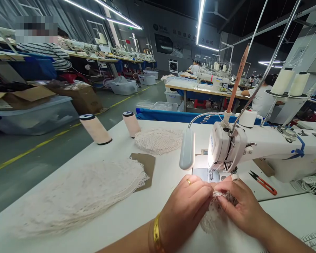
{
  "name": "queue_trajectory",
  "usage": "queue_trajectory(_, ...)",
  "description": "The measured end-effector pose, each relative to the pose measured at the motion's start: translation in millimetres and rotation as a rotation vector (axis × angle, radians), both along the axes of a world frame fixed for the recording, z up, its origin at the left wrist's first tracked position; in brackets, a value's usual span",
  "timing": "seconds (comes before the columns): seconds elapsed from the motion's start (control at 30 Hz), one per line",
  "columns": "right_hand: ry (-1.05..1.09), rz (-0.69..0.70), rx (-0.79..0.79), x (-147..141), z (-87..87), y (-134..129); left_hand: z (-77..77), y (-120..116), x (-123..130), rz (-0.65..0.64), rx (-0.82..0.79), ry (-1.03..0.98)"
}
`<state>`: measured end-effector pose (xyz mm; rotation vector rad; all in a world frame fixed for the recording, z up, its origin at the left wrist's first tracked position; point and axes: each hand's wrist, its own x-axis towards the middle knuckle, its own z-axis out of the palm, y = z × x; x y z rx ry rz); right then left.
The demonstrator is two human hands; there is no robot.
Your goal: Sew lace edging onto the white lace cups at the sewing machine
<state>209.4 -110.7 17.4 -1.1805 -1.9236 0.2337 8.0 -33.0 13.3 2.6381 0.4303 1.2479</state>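
Both my hands meet just in front of the needle area of a white sewing machine (228, 147). My left hand (185, 207) has its fingers curled and pressed together on the edge of a pale lace piece (210, 219). On the same lace, my right hand (242, 205) pinches with thumb and forefinger. Part of the lace hangs below the hands toward the table edge, and the fingers hide its upper edge. The lit needle and presser foot (212, 174) stand right behind the fingertips.
A large stack of lace pieces (79, 193) lies at left, partly on brown card (146, 172). Behind it are a smaller lace pile (159, 140) and two thread cones (96, 130). Red-handled thread snips (264, 183) lie right of the needle. A lamp (186, 149) hangs beside the machine head.
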Motion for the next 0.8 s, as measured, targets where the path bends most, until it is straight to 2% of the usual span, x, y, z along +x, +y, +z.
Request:
queue_trajectory(0.27,-0.007,-0.038,-0.029,0.3,2.1,-1.1,1.1,-0.6,-1.4,0.009,-0.003,-0.067)
queue_trajectory(0.5,-0.041,-0.080,-0.052,1.6,0.4,-2.2,-0.2,0.3,-0.9,-0.028,-0.005,-0.048)
queue_trajectory(0.8,-0.037,-0.059,0.019,2.3,-0.7,-1.2,3.6,-0.7,-0.7,0.006,0.000,-0.033)
